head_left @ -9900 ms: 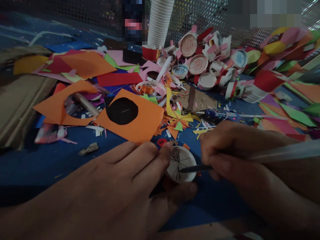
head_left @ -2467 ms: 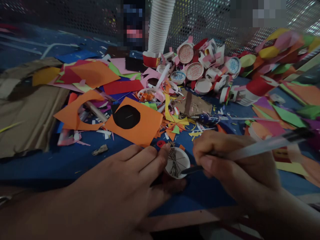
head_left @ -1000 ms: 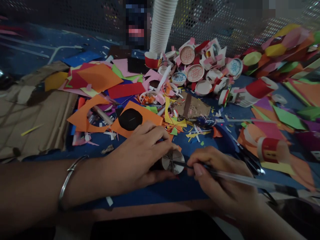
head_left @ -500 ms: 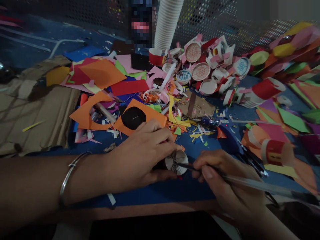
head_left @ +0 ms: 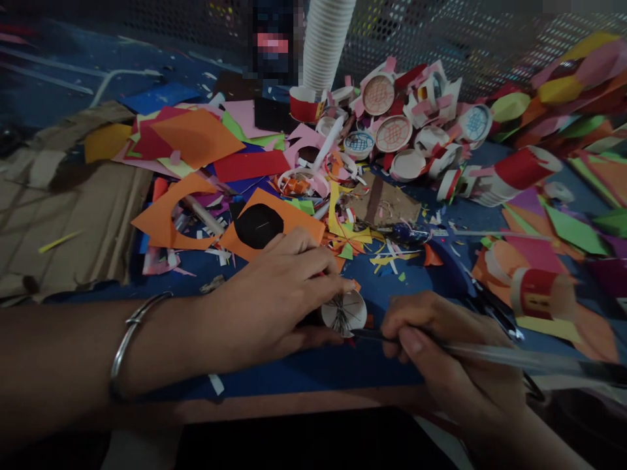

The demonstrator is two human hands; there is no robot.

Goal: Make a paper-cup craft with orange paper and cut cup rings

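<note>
My left hand [head_left: 289, 290], with a silver bangle [head_left: 128, 346] on the wrist, is closed around a small paper cup [head_left: 357, 305]. The cup lies on its side, its white round base turned toward my right hand; black lines fan out across that base. Most of the cup's body is hidden under my fingers. Pinched in my right hand [head_left: 435, 346] is a pen [head_left: 494, 354] with a dark tip and a clear barrel. Its tip meets the lower edge of the white base.
Cut orange paper [head_left: 304, 222] with a black disc [head_left: 259, 226] lies beyond my left hand. Behind are a pile of paper cups [head_left: 392, 134] and a tall cup stack [head_left: 329, 46]. Cardboard [head_left: 73, 222] is at left; scissors [head_left: 494, 303] and a red-and-white cup piece [head_left: 541, 294] are at right.
The pen tip has moved from the middle of the cup's base down to its lower edge, and more dark lines show there. My left hand keeps its hold; the view has shifted slightly.
</note>
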